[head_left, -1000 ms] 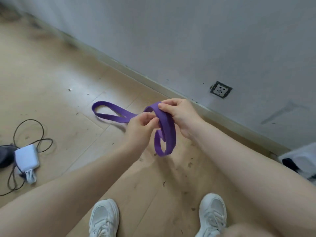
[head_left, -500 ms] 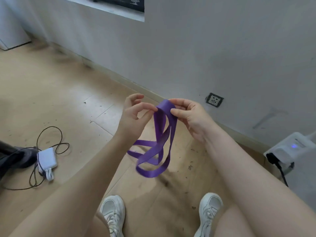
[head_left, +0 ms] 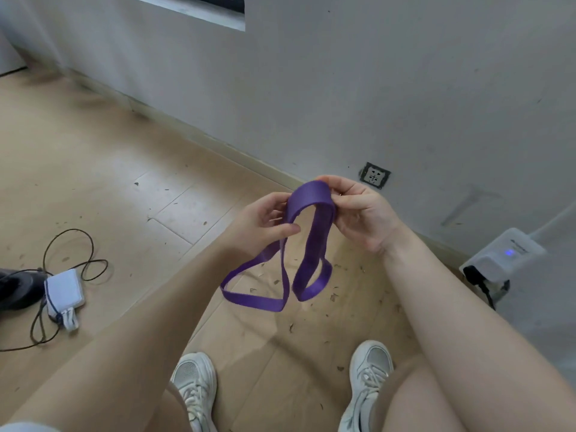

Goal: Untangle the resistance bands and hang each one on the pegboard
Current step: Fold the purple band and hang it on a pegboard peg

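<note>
Above the wooden floor [head_left: 93,169], near the wall [head_left: 374,73], both hands held a purple band [head_left: 311,235] in midair: the right hand [head_left: 361,213] pinched its top fold, the left hand [head_left: 265,222] gripped one strand. Two loops dangled. Untangling seemed underway; next, probably spreading the loops apart.

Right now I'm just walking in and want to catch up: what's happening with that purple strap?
A person stands by the wall, holding a purple resistance band up in both hands. The left hand and right hand pinch its top fold, and two loops hang down, clear of the floor. It is not hung anywhere yet; no pegboard is clearly in view.
</note>
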A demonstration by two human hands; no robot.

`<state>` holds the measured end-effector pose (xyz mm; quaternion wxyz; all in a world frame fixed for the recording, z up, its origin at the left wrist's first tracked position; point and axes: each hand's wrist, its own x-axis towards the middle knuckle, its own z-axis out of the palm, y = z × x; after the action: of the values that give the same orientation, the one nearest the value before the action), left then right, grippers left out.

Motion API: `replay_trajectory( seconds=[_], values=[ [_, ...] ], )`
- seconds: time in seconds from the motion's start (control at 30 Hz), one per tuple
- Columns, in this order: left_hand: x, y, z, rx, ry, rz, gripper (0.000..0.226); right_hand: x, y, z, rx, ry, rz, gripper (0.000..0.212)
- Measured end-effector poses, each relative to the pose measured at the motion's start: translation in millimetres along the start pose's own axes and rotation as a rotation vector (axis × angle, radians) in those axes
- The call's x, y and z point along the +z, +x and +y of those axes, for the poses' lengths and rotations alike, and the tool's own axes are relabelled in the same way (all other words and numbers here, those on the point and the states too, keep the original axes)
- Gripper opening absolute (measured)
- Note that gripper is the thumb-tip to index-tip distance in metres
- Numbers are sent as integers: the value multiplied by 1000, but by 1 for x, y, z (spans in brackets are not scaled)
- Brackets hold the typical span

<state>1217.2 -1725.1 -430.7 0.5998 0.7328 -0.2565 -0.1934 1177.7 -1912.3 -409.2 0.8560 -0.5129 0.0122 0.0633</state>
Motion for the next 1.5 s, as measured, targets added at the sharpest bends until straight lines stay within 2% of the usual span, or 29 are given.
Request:
replay_trajectory(
  seconds=[0.13,0.23,0.3,0.37,0.43,0.5,0.57,0.63,0.7,0.8,0.9,1.03,1.13,1.27,1.33,1.43,1.5],
  values=[
    [-13,4,1,6,71,121,31,-15,7,-5,24,-409,210,43],
    [-17,5,-4,-30,225,98,26,-11,12,5,89,-622,255,39],
    [-15,6,-8,-45,310,83,26,-1,15,11,87,-657,188,31],
    [-13,5,-11,-35,373,74,26,9,14,12,60,-677,26,34],
    [-11,4,-14,-19,424,24,21,17,11,13,53,-835,-136,34],
    [-10,3,-16,-36,431,8,24,21,10,20,20,-1079,-218,45],
    [-15,5,-17,-60,401,50,28,22,12,31,-48,-1169,-185,67],
    [-21,6,-15,-77,336,61,29,22,16,42,-103,-1170,-101,84],
    [-25,5,-15,-86,253,66,29,22,19,48,-96,-1143,-60,88],
    [-27,2,-15,-80,187,57,31,18,19,51,-91,-1206,-103,70],
    [-31,1,-16,-74,195,47,30,14,16,50,-205,-1314,-91,41],
    [-32,-1,-21,-53,273,-18,36,17,14,44,-302,-1359,-17,29],
    [-30,-2,-28,-87,339,-80,39,17,14,31,-310,-1219,82,26],
    [-32,-2,-36,-88,332,-14,37,13,10,16,-246,-934,134,21],
    [-31,-1,-40,-135,298,-36,38,12,9,11,-241,-765,181,22],
    [-30,0,-38,-166,309,-63,35,10,12,15,-221,-720,234,23],
    [-34,3,-30,-125,296,9,30,4,16,20,-200,-757,273,25]
  ],
)
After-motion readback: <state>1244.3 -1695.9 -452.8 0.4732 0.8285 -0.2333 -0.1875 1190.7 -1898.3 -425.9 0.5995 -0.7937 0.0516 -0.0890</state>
